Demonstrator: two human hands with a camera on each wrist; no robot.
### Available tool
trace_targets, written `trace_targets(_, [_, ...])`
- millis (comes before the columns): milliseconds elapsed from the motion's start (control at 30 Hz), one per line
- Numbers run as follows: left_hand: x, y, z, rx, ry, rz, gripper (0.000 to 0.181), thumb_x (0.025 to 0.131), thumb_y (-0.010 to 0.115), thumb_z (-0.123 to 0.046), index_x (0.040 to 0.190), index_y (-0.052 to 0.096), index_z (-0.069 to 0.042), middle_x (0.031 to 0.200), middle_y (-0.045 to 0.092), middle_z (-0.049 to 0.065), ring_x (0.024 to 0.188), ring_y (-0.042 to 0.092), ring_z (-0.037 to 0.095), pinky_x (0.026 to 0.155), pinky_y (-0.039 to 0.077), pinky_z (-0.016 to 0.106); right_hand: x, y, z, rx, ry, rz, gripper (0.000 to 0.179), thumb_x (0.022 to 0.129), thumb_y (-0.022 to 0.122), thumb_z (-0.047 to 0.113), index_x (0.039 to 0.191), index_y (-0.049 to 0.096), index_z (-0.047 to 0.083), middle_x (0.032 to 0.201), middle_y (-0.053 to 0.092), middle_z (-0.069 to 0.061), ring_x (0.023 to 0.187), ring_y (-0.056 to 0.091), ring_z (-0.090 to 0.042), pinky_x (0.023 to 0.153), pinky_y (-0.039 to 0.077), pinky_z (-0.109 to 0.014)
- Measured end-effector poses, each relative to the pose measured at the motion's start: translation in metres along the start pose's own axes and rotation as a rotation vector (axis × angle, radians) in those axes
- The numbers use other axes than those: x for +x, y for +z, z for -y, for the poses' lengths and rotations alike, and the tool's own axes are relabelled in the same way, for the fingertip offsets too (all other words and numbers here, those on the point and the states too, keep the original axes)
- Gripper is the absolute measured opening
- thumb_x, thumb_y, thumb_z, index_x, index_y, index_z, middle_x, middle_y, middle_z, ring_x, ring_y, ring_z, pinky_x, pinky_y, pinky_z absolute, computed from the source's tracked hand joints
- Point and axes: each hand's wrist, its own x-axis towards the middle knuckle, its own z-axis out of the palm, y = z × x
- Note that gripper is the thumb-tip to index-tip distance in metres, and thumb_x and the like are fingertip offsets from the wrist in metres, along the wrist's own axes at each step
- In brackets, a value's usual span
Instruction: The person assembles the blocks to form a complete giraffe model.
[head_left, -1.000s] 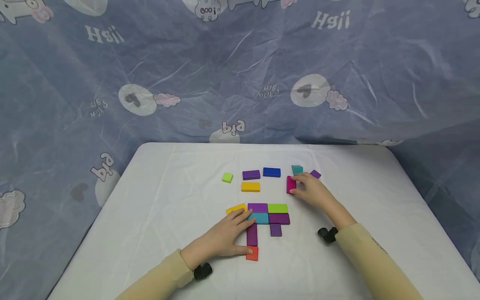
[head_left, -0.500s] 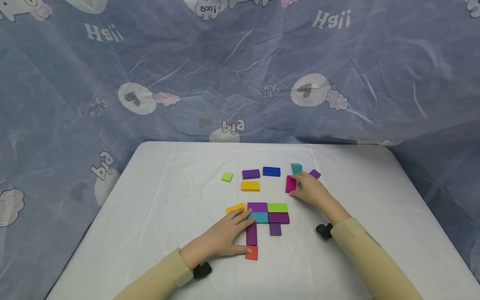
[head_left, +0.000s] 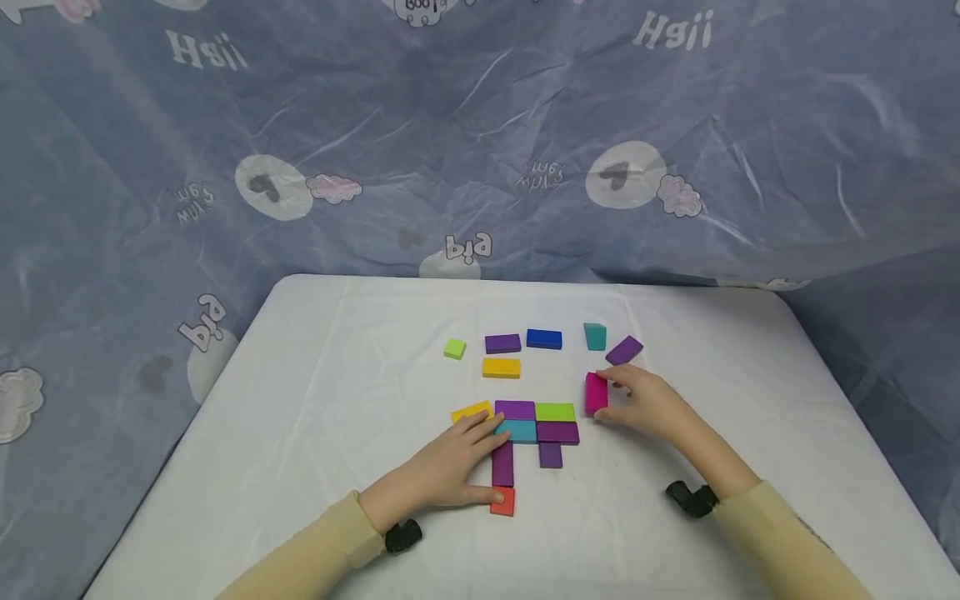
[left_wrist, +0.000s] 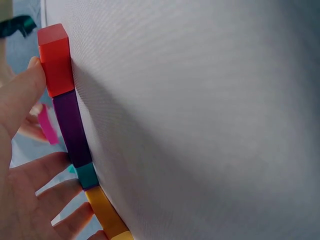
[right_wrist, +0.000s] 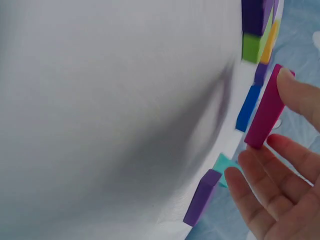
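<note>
In the head view my right hand (head_left: 651, 403) pinches a magenta block (head_left: 596, 395) between thumb and fingertips. The right wrist view shows this magenta block (right_wrist: 266, 112) lifted off the table. My left hand (head_left: 438, 468) lies with fingers spread along the left side of a flat arrangement of touching blocks. Its thumb touches the red block (head_left: 507, 506); other fingertips rest by the teal block (head_left: 522, 431) and the tilted yellow block (head_left: 469, 411). A long purple block (head_left: 502, 465) joins the red one. A lime block (head_left: 555, 412) and several purple blocks complete the cluster.
Behind the cluster lie loose blocks: a small lime one (head_left: 454, 349), a purple one (head_left: 502, 343), a yellow one (head_left: 501, 367), a blue one (head_left: 544, 338), a teal one (head_left: 596, 337) and a slanted purple one (head_left: 625, 350). A patterned cloth (head_left: 420, 125) hangs beyond the white table (head_left: 337, 375).
My right hand has taken the magenta block up and toward me, slightly right, away from the teal loose block. The left hand stays in place on the cluster.
</note>
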Motion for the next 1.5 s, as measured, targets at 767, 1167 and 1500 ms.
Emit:
trace_targets(767, [0.0,0.0,-0.002,-0.001,0.004,-0.012,0.086,0.086,0.065,-0.06,0.153,0.036,-0.016,0.164,0.025,0.005,0.151,0.023,0.028,0.119,0.031,0.043,-0.066,0.036,0.025,0.07,-0.253,0.106,0.056,0.068,0.089,0.018,0.117,0.065,0.006,0.109,0.053,0.001,0.086,0.05,-0.008,0.072,0.051,-0.021])
trace_targets(1167, [-0.002,0.003,-0.001,-0.012,-0.004,-0.001,0.085,0.086,0.064,-0.061,0.153,0.037,-0.017,0.164,0.025,0.004,0.151,0.022,0.028,0.119,0.031,0.043,-0.063,0.047,0.034,0.011,-0.202,0.085,0.067,0.066,0.091,0.033,0.119,0.059,0.008,0.1,0.056,0.005,0.09,0.054,-0.01,0.081,0.056,-0.027])
trace_targets(1500, [-0.001,0.001,0.0,-0.015,0.005,-0.014,0.084,0.087,0.065,-0.059,0.153,0.037,-0.016,0.164,0.024,0.005,0.151,0.022,0.028,0.12,0.031,0.043,-0.057,0.045,0.037,0.027,-0.139,0.085,0.069,0.064,0.092,0.029,0.118,0.057,0.004,0.097,0.058,0.003,0.089,0.054,-0.011,0.078,0.055,-0.026])
